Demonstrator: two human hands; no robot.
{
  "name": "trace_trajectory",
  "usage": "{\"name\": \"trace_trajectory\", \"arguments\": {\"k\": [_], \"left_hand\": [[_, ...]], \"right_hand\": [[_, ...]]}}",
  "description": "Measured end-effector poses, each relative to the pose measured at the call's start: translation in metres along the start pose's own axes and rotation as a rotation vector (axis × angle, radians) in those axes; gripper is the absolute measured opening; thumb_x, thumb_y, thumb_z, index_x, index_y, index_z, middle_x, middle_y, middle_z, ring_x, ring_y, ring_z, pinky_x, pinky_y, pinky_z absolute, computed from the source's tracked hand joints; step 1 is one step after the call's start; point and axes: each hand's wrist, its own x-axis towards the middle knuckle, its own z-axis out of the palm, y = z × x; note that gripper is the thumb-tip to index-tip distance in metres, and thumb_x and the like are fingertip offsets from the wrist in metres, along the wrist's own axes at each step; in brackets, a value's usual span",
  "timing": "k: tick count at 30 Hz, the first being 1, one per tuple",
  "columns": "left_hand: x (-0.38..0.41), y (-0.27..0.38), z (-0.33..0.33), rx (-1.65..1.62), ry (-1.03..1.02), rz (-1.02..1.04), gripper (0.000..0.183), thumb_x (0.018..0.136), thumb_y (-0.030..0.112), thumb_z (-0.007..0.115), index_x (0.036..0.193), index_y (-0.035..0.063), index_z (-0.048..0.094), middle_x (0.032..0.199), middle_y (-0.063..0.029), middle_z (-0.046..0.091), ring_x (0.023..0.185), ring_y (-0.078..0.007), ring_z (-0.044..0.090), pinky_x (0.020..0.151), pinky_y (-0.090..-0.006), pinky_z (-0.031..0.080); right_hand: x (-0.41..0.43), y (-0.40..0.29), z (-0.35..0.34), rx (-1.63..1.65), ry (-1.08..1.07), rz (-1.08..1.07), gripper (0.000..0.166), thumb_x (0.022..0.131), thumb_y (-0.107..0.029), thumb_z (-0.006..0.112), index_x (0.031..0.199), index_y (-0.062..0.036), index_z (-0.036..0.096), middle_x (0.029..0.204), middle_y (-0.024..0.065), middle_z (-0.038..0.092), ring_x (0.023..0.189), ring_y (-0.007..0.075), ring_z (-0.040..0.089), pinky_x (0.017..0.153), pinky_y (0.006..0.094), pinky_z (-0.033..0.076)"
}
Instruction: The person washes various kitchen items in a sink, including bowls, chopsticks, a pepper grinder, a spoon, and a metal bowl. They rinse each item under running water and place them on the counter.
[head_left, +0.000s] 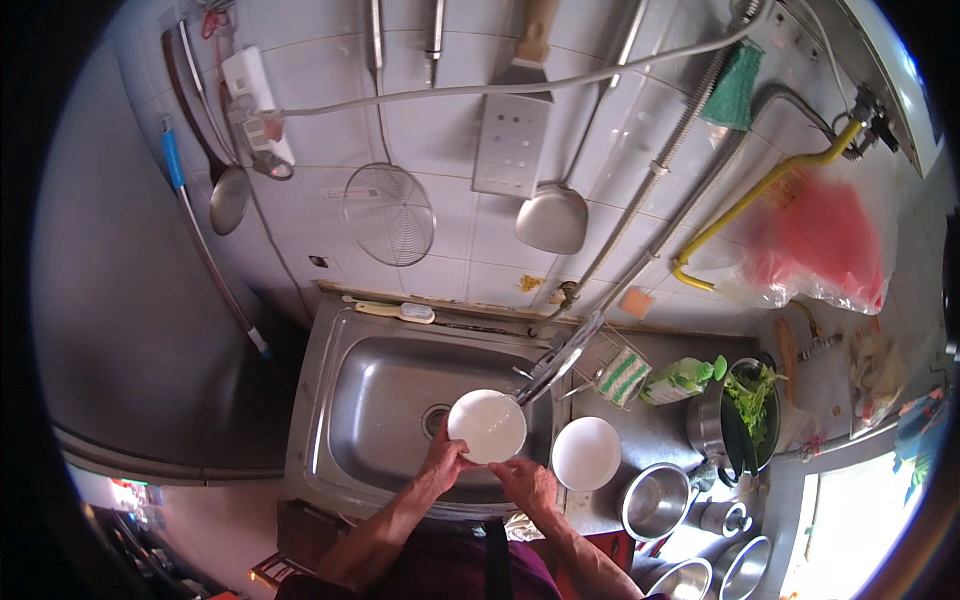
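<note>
Over the stainless steel sink (375, 450) I hold a white bowl (487, 426), whose inside faces up beneath the end of the faucet (559, 360). My left hand (444, 459) grips the bowl's left and lower edge. At the lower rim, the fingertips of my right hand (525, 484) touch or pinch the edge; the exact hold is hard to see. A second white bowl (586, 454) rests on the counter just right of the sink.
Right of the sink are a green-and-white sponge (624, 376) in a wire rack, a green pump bottle (681, 380), a steel pot (705, 427) with leafy greens and several steel bowls (656, 501). A brush (397, 311) lies on the sink's back ledge.
</note>
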Motion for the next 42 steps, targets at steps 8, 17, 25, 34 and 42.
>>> {"name": "trace_trajectory", "arguments": {"k": [8, 17, 25, 34, 42], "left_hand": [[-0.01, 0.024, -0.013, 0.294, 0.082, 0.102, 0.074, 0.073, 0.004, 0.057, 0.145, 0.0162, 0.041, 0.13, -0.0093, 0.054, 0.115, -0.0253, 0.057, 0.077, -0.045, 0.061], [0.014, -0.019, -0.034, -0.249, 0.146, 0.119, 0.057, 0.075, 0.011, 0.055, 0.131, 0.0045, 0.052, 0.113, -0.0128, 0.058, 0.105, -0.0241, 0.06, 0.084, -0.0379, 0.054], [0.013, -0.005, -0.031, -0.062, 0.177, 0.163, 0.059, 0.072, 0.011, 0.054, 0.13, 0.0048, 0.053, 0.114, -0.0122, 0.059, 0.1, -0.0269, 0.062, 0.079, -0.0419, 0.057], [-0.004, 0.026, -0.025, 0.033, 0.206, 0.09, 0.064, 0.071, 0.012, 0.055, 0.134, 0.0078, 0.05, 0.116, -0.0129, 0.058, 0.105, -0.0334, 0.06, 0.084, -0.0554, 0.056], [0.021, -0.004, -0.041, -0.041, 0.173, 0.011, 0.057, 0.073, 0.013, 0.057, 0.129, 0.0092, 0.054, 0.111, -0.0121, 0.061, 0.094, -0.0287, 0.064, 0.079, -0.0554, 0.057]], "right_hand": [[0.05, -0.003, -0.01, -0.866, 0.099, -1.006, 0.052, 0.08, -0.021, 0.07, 0.129, -0.0087, 0.056, 0.14, 0.0117, 0.052, 0.137, 0.0288, 0.044, 0.118, 0.0487, 0.025], [0.031, -0.038, 0.072, -0.493, -0.068, -0.727, 0.04, 0.077, -0.003, 0.057, 0.117, -0.0067, 0.062, 0.114, 0.0096, 0.068, 0.109, 0.0254, 0.065, 0.099, 0.0419, 0.049], [0.059, 0.017, 0.066, -0.487, -0.047, -0.965, 0.042, 0.077, -0.01, 0.058, 0.119, -0.0063, 0.06, 0.104, 0.0117, 0.069, 0.104, 0.0267, 0.067, 0.095, 0.04, 0.053], [0.071, 0.005, 0.021, -0.717, 0.037, -1.177, 0.04, 0.075, -0.008, 0.062, 0.115, -0.0072, 0.062, 0.116, 0.0126, 0.065, 0.117, 0.028, 0.059, 0.104, 0.0423, 0.046], [0.048, -0.024, 0.043, -0.684, 0.069, -1.054, 0.027, 0.078, -0.013, 0.063, 0.105, -0.0097, 0.064, 0.104, 0.01, 0.068, 0.099, 0.0256, 0.066, 0.089, 0.0398, 0.053]]}}
